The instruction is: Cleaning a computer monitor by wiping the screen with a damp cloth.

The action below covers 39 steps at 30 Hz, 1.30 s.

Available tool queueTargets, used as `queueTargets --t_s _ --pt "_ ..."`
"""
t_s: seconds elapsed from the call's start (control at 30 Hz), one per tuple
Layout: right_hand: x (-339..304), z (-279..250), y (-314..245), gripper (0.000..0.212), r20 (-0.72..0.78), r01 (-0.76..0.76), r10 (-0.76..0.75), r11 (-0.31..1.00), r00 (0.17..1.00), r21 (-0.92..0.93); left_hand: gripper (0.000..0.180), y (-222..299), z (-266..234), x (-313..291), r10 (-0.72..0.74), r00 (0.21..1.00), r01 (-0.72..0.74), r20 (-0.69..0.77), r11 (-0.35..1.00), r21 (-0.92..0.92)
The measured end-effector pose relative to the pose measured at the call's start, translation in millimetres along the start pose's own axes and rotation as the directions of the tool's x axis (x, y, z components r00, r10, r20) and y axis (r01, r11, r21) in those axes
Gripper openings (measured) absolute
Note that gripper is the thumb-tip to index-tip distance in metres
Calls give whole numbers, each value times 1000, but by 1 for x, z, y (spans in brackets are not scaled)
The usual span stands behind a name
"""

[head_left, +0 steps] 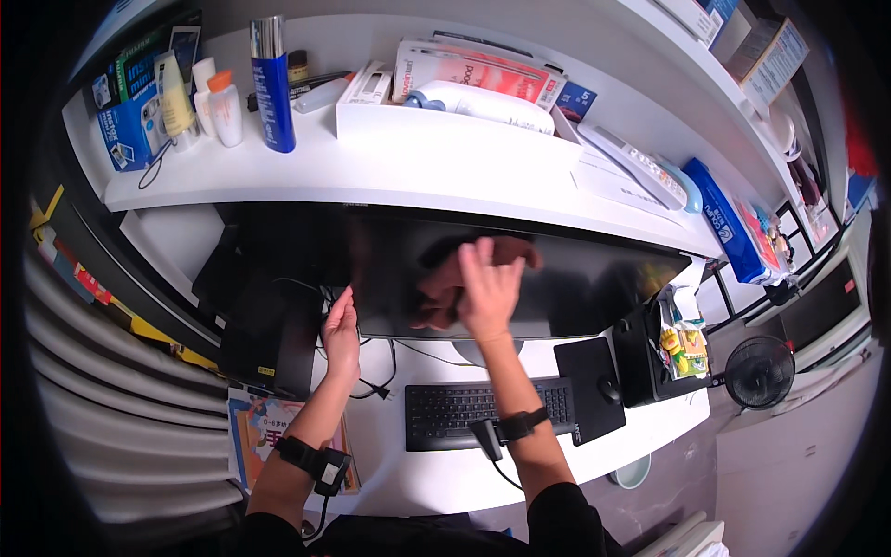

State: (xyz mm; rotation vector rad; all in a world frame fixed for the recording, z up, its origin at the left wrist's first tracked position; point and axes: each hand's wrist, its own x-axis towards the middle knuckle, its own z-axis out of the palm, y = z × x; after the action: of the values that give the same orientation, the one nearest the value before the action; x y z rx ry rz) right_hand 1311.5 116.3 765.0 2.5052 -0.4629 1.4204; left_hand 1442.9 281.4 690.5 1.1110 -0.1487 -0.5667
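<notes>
Against flat, glossy black monitor [594,290], crumpled brown cloth [444,281] under open, finger-spread right hand [490,292], beside left edge, half-curled left hand [342,334], grip unclear.

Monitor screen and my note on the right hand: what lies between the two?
In the head view, a brown cloth lies between the right hand and the monitor screen, showing on both sides of the hand.
</notes>
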Motion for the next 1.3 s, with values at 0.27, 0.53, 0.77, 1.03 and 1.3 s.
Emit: queueTargets --t_s 0.27,0.53,0.77,1.03,1.3 --pt "-78 -54 133 55 -325 -639 755 656 570 403 30 1 3 -2 -30 999 27 21 994 103" --pt "-4 -67 47 48 -355 -404 641 732 680 548 34 -4 -16 1 -26 997 18 78 994 105" --pt "92 -7 -91 35 -270 -23 131 929 954 370 31 -4 7 -4 8 1000 -6 27 998 -63" --pt "103 -2 -85 34 -103 131 -96 897 990 422 32 -14 -1 3 -40 998 40 -48 999 -11" --pt "44 -75 85 34 -104 -24 38 991 994 134 27 -10 6 7 50 997 -48 -54 998 29"
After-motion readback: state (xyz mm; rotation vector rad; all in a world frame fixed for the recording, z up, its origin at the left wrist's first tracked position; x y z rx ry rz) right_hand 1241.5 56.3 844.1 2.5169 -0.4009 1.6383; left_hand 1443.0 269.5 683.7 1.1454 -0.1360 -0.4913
